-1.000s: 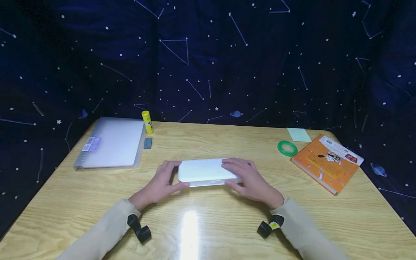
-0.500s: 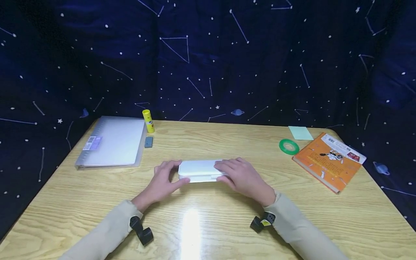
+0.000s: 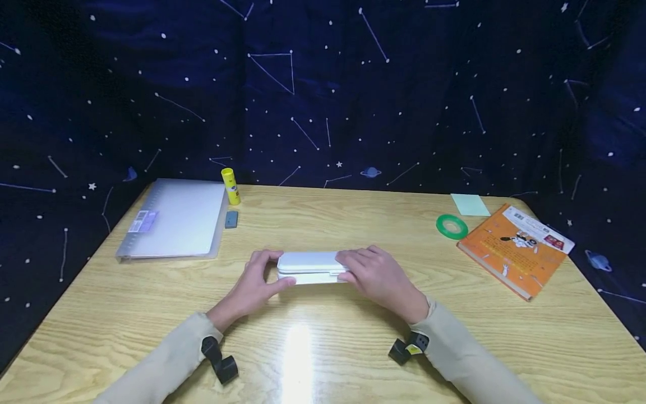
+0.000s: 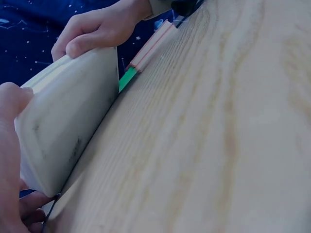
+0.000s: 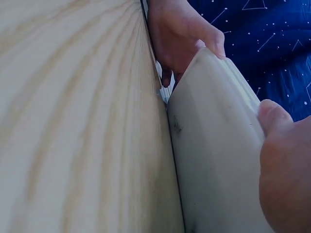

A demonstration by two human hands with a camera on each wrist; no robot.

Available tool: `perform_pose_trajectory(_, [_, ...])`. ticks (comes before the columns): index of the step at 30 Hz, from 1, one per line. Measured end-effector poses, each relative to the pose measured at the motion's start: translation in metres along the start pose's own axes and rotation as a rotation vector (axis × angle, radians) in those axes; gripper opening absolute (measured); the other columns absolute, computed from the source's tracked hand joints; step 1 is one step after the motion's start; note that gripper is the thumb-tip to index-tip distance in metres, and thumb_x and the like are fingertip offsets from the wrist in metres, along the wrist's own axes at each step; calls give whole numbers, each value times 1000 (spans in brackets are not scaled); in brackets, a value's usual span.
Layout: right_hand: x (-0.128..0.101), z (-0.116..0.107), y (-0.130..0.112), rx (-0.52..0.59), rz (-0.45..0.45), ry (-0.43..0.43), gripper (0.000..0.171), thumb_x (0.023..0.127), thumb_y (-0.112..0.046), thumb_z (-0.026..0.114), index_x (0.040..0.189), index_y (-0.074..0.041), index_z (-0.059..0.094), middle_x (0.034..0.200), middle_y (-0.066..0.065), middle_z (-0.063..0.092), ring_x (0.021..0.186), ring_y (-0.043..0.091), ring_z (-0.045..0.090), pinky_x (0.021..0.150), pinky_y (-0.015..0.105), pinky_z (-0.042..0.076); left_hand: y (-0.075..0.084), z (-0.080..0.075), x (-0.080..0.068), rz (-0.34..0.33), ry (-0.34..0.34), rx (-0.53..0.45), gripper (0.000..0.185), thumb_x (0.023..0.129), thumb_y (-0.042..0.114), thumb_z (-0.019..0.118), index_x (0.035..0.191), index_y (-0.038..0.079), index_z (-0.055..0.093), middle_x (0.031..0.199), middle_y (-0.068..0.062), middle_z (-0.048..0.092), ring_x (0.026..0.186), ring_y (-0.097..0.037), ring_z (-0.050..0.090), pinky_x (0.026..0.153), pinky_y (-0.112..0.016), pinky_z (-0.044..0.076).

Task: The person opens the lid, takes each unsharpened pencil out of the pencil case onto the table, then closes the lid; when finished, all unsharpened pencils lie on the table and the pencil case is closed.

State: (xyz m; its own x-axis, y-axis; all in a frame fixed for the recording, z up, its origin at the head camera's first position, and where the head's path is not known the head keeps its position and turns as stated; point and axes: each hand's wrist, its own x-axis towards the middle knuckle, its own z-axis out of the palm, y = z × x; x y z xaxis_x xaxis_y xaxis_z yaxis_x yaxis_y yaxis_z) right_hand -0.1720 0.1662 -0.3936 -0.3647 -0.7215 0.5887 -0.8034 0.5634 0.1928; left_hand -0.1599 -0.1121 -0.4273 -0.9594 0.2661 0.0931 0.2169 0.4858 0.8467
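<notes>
A white pencil case (image 3: 309,261) with rounded corners and a small latch on its front side is between both hands at mid-table. My left hand (image 3: 248,293) grips its left end, thumb on the front side and fingers behind. At the right end, the right hand (image 3: 384,283) lays its fingers over the lid, with the thumb at the front by the latch. A thin seam shows between lid and base. The case leans back, front side raised; its scuffed underside (image 4: 73,116) shows in the left wrist view. What the case contains is hidden.
On the wooden table (image 3: 353,348), a clear-covered ring binder (image 3: 181,219), yellow glue stick (image 3: 230,186) and grey eraser (image 3: 231,219) are at the left. Green tape (image 3: 451,226), pale sticky notes (image 3: 470,205) and an orange book (image 3: 515,252) are at the right. A starry cloth (image 3: 323,95) hangs behind.
The case has tilted back, so more of its front side shows. The right hand has shifted slightly left along it, its thumb now by the latch. The left hand keeps its grip.
</notes>
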Motion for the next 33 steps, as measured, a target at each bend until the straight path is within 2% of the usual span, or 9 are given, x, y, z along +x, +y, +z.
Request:
perform_pose_trajectory(4, [-2,-2,3,68,39,-47,56,103,-46,28,112,-5,66,108,8,71,96,24,68,75,38,53,1,-1,0,24,0,-15,68,81,31,77,133,0,47,130,-17,45,120,-30,39,103,-50,35])
perform_pose_trajectory(8, [-3,-2,6,94,56,-64,52,103,-46,33,113,-6,66,110,6,69,99,23,66,76,39,52,2,0,1,45,8,-35,71,76,31,80,133,3,48,129,-14,47,120,-29,41,105,-49,34])
perform_pose_trajectory(14, [3,-5,9,63,56,-26,55,102,-48,31,107,-8,68,99,5,72,87,20,68,71,36,53,2,-2,1,87,17,-46,76,69,29,86,132,8,49,126,-9,53,119,-25,45,106,-48,35])
perform_pose_trajectory(18, [9,-8,14,74,100,-39,56,102,-49,30,103,-10,70,90,4,73,78,19,68,69,35,55,2,-2,-1,90,12,-21,86,63,32,89,134,9,47,124,-9,52,116,-24,47,102,-46,39])
perform_pose_trajectory(21, [15,-13,19,90,156,-103,51,102,-48,35,103,-12,71,90,3,73,77,19,69,71,36,55,0,1,0,105,4,26,96,58,35,91,137,8,43,125,-9,50,113,-22,46,99,-43,41])
perform_pose_trajectory(27, [34,-24,34,164,272,-298,28,97,-35,54,101,-14,71,88,0,73,72,15,66,70,36,54,-4,5,2,173,-1,94,110,51,34,93,143,11,37,125,-4,52,108,-16,43,95,-36,43])
perform_pose_trajectory(31, [47,-21,49,260,324,-373,26,98,-33,54,95,-15,72,80,-4,70,66,9,59,67,32,51,-6,4,3,220,9,100,119,47,34,95,147,15,34,123,-1,57,106,-17,44,93,-38,43])
perform_pose_trajectory(33, [53,-18,58,306,345,-398,29,98,-33,53,85,-14,71,69,-6,62,60,9,51,63,30,46,-7,3,3,229,10,103,123,45,37,95,149,17,32,121,1,59,105,-17,45,99,-41,39])
